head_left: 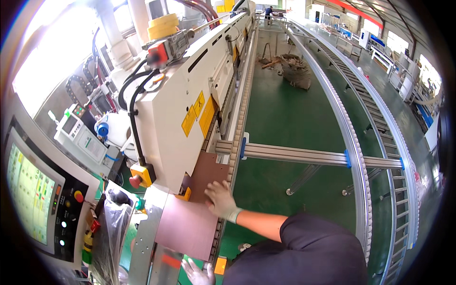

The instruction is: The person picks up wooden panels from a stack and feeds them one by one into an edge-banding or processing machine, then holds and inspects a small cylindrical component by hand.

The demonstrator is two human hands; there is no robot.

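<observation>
A flat pinkish-brown panel (186, 229) lies at the front of a long white machine (166, 118). Beyond it, a darker brown panel (209, 172) extends along the machine's side; whether the two overlap I cannot tell. My right hand (221, 200), in a pale glove, reaches across from the right with its fingers spread at the darker panel's right edge. By the near edge of the pinkish panel is my left hand (197, 273), also gloved, open with its fingers stretched out. It seems to hold nothing, and its wrist is cut off by the lower picture edge.
A control screen (31, 190) with buttons stands at the left. A yellow box with a red stop button (141, 175) hangs from the machine. Roller rails (332, 90) run away on the right, joined by an aluminium crossbar (294, 154). A large sack (295, 71) sits on the green floor.
</observation>
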